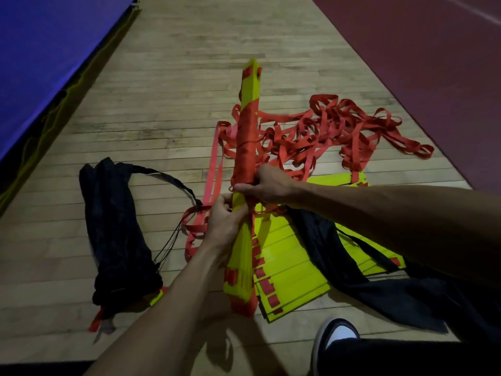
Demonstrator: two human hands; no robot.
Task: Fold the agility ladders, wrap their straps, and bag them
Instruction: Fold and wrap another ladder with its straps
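Note:
I hold a folded bundle of yellow ladder rungs (250, 85) upright over the floor, its middle wound in red strap (246, 137). My right hand (267, 187) grips the bundle just below the wound part. My left hand (226, 221) pinches the strap and the bundle lower down. A second stack of yellow rungs (292, 270) lies flat on the floor under my arms, with a loose tangle of red strap (347, 126) behind it. A filled black bag (113, 234) lies at the left; an empty black bag (379, 291) is draped over the flat stack.
The floor is wooden boards (176, 77). A blue mat (40, 55) borders it on the left and a dark red surface (433, 63) on the right. My shoe (336, 337) stands at the lower right, close to the flat stack.

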